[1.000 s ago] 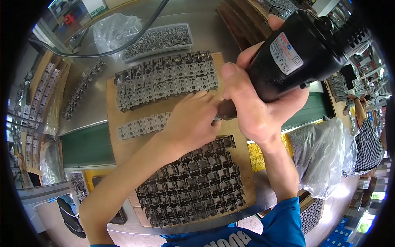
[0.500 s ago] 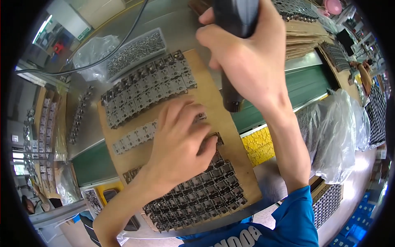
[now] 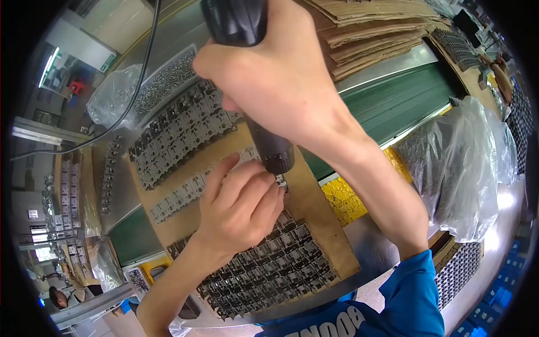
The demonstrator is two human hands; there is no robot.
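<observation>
My right hand (image 3: 275, 90) is wrapped round a black power screwdriver (image 3: 270, 149), its nose pointing down beside my left fingertips. The tool's tip is hidden. Below it, my left hand (image 3: 238, 210) has its fingers bent and pressed together over the end of a row of flat grey metal plates (image 3: 177, 200); what they pinch is hidden. Behind that row sits a block of metal plates with dark fittings (image 3: 179, 135). Nearer me, several rows of dark metal assemblies (image 3: 269, 275) lie partly under my left wrist. All rest on a brown cardboard sheet (image 3: 323, 230).
A tray of small screws (image 3: 168, 77) stands at the far left beside a clear plastic bag (image 3: 112, 101). A black cable (image 3: 147, 62) curves past them. Stacked cardboard (image 3: 370, 39), a green belt surface (image 3: 393, 106) and a plastic-covered pile (image 3: 455, 168) lie to the right.
My right hand has brought the screwdriver left and down to my left fingers. My left fingers have drawn closer together. The view has shifted a little.
</observation>
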